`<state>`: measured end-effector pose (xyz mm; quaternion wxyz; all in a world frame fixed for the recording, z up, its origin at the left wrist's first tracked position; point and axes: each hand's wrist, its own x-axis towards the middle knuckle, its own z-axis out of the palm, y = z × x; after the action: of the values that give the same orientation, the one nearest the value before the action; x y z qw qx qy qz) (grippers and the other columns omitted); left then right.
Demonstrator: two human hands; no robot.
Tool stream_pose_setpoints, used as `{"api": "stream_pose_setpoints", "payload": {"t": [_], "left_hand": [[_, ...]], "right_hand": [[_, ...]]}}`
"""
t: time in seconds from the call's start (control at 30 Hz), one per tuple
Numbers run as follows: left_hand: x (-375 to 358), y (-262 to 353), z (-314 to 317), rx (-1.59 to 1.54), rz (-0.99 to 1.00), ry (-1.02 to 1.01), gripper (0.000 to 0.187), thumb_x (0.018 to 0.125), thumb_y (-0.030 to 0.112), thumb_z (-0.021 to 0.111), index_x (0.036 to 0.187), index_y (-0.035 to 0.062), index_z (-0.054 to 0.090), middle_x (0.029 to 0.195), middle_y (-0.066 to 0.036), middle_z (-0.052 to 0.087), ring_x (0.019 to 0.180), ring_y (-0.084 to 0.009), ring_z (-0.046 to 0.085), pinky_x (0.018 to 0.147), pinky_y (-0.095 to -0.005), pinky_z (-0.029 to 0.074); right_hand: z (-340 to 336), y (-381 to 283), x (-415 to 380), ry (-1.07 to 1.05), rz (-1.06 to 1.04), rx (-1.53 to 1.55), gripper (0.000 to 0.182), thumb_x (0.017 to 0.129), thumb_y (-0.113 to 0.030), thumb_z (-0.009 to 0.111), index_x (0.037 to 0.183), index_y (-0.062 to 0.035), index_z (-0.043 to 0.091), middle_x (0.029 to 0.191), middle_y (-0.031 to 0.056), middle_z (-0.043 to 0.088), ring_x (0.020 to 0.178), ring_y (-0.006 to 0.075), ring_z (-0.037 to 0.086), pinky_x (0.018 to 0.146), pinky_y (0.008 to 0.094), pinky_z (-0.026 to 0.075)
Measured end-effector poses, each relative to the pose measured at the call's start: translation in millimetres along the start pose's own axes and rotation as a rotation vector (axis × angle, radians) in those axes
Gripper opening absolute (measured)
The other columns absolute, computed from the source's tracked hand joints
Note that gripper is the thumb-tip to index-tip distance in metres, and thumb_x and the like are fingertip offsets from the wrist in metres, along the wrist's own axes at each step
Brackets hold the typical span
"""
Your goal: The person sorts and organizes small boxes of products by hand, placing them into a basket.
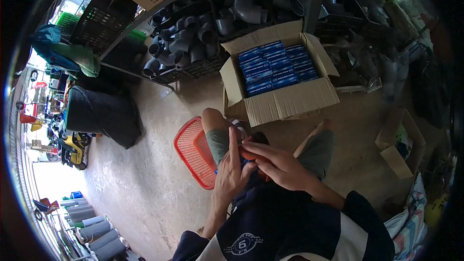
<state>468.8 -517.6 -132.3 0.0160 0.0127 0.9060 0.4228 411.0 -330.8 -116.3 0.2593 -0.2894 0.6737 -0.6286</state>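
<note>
Both hands meet over the lap. My left hand point(233, 173) points upward with its fingers straight and its palm turned toward the other hand. My right hand point(276, 163) reaches across from the right, its fingertips near the left palm. Between them shows a small orange-red thing point(250, 154), partly covered by the right fingers; I cannot make out what it is or which hand bears it. A bit of blue shows beside the left hand. An open cardboard box point(290, 108) full of small blue boxes point(278, 67) stands ahead of the knees.
A red plastic basket point(184, 140) is on the floor by the left knee. Grey pipe elbows point(186, 43) fill black crates ahead. A dark mesh roll point(99, 116) stands left. Another open carton point(411, 157) is at the right.
</note>
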Motion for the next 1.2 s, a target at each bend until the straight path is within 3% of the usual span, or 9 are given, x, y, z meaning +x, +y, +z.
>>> {"api": "stream_pose_setpoints", "payload": {"t": [0.13,0.23,0.37,0.5,0.7,0.8,0.93,1.03,1.2], "left_hand": [[1,4,1,-0.162,-0.187,0.109,0.093,0.094,0.067,0.039,0.155,0.0027,0.01,0.122,-0.026,0.058,0.103,-0.0424,0.062,0.089,-0.0477,0.05],[14,-23,11,-0.819,-0.359,0.453,0.081,0.096,0.066,0.036,0.151,0.0063,0.027,0.118,-0.019,0.062,0.103,-0.0338,0.064,0.089,-0.0438,0.053],[17,-17,12,-1.665,-0.427,0.384,0.064,0.099,0.061,0.036,0.135,0.0088,0.046,0.119,-0.01,0.062,0.109,-0.0257,0.063,0.094,-0.0415,0.052],[16,7,32,-1.611,-0.497,0.407,0.061,0.098,0.056,0.047,0.134,0.0062,0.046,0.118,-0.011,0.061,0.11,-0.0228,0.06,0.1,-0.04,0.049],[-1,10,56,-0.958,-0.096,0.428,0.075,0.089,0.016,0.069,0.145,0.011,0.019,0.126,-0.014,0.052,0.113,-0.0236,0.058,0.1,-0.0409,0.049],[-6,-17,54,-0.68,-0.052,0.426,0.099,0.078,0.009,0.078,0.145,0.0121,0.006,0.131,-0.016,0.048,0.118,-0.0249,0.055,0.101,-0.0398,0.046],[12,-35,43,-0.531,0.011,0.358,0.104,0.072,0.008,0.086,0.142,0.0136,0.009,0.132,-0.018,0.048,0.123,-0.0258,0.05,0.109,-0.0413,0.036],[21,-44,37,-0.695,-0.101,0.626,0.104,0.071,0.003,0.085,0.141,0.0172,0.008,0.13,-0.017,0.051,0.12,-0.0247,0.053,0.105,-0.0387,0.041],[-12,-85,59,-0.9,0.094,0.44,0.096,0.072,0.003,0.084,0.139,0.0181,0.017,0.132,-0.019,0.047,0.116,-0.0279,0.055,0.097,-0.0399,0.048]], "right_hand": [[-17,-17,-13,-0.079,0.301,0.36,0.043,0.105,-0.022,0.04,0.145,-0.0044,0.043,0.143,0.0138,0.049,0.13,0.024,0.049,0.11,0.0381,0.036],[-9,20,-16,0.079,0.083,0.587,0.045,0.106,-0.022,0.038,0.147,-0.0039,0.038,0.145,0.0145,0.045,0.13,0.0225,0.047,0.11,0.0381,0.037],[18,12,-5,0.197,0.058,0.531,0.05,0.106,-0.021,0.038,0.151,-0.0028,0.029,0.154,0.0171,0.031,0.137,0.0248,0.039,0.113,0.0394,0.033],[34,17,2,0.296,-0.167,-0.235,0.052,0.105,-0.021,0.04,0.152,-0.0043,0.027,0.16,0.0172,0.019,0.142,0.0276,0.031,0.117,0.0391,0.026],[32,14,15,0.567,0.079,0.932,0.053,0.106,-0.038,0.038,0.151,-0.0104,0.032,0.149,0.0153,0.038,0.134,0.0254,0.043,0.111,0.0364,0.036],[35,27,4,0.33,0.337,1.253,0.054,0.105,-0.047,0.036,0.146,-0.0117,0.039,0.132,0.0108,0.054,0.12,0.0192,0.055,0.1,0.0345,0.046],[31,50,-8,0.249,0.384,1.147,0.054,0.104,-0.048,0.039,0.141,-0.0089,0.044,0.123,0.0064,0.06,0.11,0.0159,0.061,0.092,0.0343,0.052],[37,28,-3,0.301,0.483,1.084,0.055,0.104,-0.046,0.041,0.14,-0.0047,0.045,0.13,0.0081,0.056,0.117,0.018,0.056,0.098,0.0363,0.048],[55,42,19,0.28,0.581,1.04,0.056,0.102,-0.045,0.046,0.141,-0.0047,0.043,0.134,0.0094,0.054,0.123,0.021,0.053,0.105,0.0386,0.043]]}}
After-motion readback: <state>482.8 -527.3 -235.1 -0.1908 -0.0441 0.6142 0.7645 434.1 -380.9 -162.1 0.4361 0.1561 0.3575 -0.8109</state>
